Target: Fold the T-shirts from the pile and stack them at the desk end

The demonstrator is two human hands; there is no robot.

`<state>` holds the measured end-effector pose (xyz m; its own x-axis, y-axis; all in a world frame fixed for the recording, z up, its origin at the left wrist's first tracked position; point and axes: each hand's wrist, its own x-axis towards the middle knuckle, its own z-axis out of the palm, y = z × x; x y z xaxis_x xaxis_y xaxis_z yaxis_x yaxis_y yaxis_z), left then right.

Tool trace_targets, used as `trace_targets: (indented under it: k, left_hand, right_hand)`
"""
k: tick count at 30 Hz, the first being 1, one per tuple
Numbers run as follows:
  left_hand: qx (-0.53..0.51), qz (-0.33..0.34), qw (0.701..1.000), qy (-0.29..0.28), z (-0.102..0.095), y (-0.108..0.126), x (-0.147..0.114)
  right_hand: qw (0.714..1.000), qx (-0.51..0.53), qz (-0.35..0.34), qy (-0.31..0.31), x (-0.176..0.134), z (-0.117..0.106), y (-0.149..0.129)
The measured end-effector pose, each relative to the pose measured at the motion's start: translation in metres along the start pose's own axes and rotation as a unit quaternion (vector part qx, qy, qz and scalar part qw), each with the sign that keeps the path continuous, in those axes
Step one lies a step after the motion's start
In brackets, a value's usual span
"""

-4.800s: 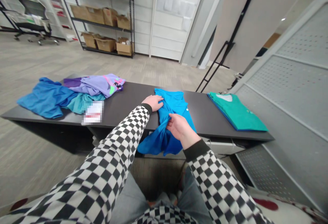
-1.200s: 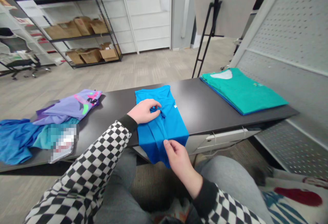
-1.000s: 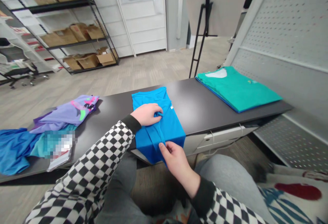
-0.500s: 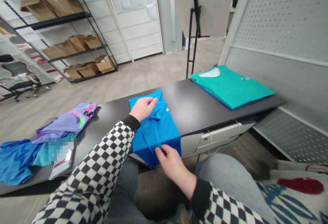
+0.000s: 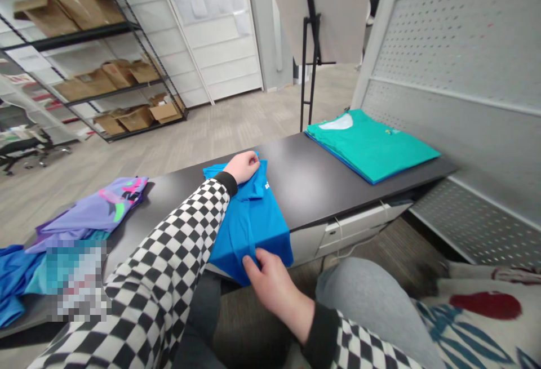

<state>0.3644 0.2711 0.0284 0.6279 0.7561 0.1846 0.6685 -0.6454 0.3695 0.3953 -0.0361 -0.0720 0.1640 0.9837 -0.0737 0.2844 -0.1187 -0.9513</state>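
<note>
A blue T-shirt [image 5: 264, 219] lies partly folded on the dark tabletop, its lower end hanging over the front edge. Its sleeve is turned inward on top of the body, and a small white print shows near the right side. My left hand [image 5: 244, 167] is at the shirt's far end, fingers closed in a pinch on the cloth. Nearer to me, my right hand [image 5: 273, 279] pinches the shirt's fold between thumb and fingers at the hanging part. The left forearm passes over the shirt's left edge and hides some of it.
On the table [image 5: 291, 183], a stack of folded shirts [image 5: 376, 143], green on top, lies at the right. Loose purple [image 5: 91, 205] and blue [image 5: 17, 279] garments lie at the left. A perforated panel [image 5: 448, 48] stands beyond the right end; shelves with cardboard boxes [image 5: 131, 120] stand behind.
My left hand has moved toward the shirt's far end, and the turned-in sleeve shows more below it. The right hand keeps its pinch. The view has shifted slightly right.
</note>
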Motion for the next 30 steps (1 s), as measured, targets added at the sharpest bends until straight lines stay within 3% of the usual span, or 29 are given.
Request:
trace_targets:
  k: [5,8,10,15,22,25,30]
  left_hand:
    - [0.044,0.028,0.999,-0.007,0.016,0.003,-0.01]
    - [0.055,0.026,0.996,0.058,0.012,0.002,-0.017]
    - [0.049,0.018,0.996,0.07,0.006,-0.003,-0.021]
    - [0.089,-0.039,0.991,-0.094,0.008,-0.022,-0.039]
    - [0.095,-0.054,0.99,-0.087,0.021,-0.021,-0.051]
    - [0.067,-0.053,0.995,-0.051,0.019,-0.017,-0.053]
    - [0.011,-0.035,0.991,0.13,-0.002,-0.012,-0.066]
  right_hand:
    - [1.0,-0.005,0.023,0.002,0.0,-0.001,-0.002]
    - [1.0,-0.006,0.018,-0.007,0.001,-0.004,0.0]
    - [1.0,-0.026,0.011,-0.014,0.002,-0.007,0.002]
    - [0.991,-0.124,0.011,-0.039,0.006,-0.012,0.005]
    - [0.959,-0.252,0.024,-0.128,0.009,-0.018,0.019]
    - [0.945,-0.291,0.021,-0.148,0.01,-0.023,0.025]
    - [0.958,-0.254,0.002,-0.134,0.012,-0.033,0.021]
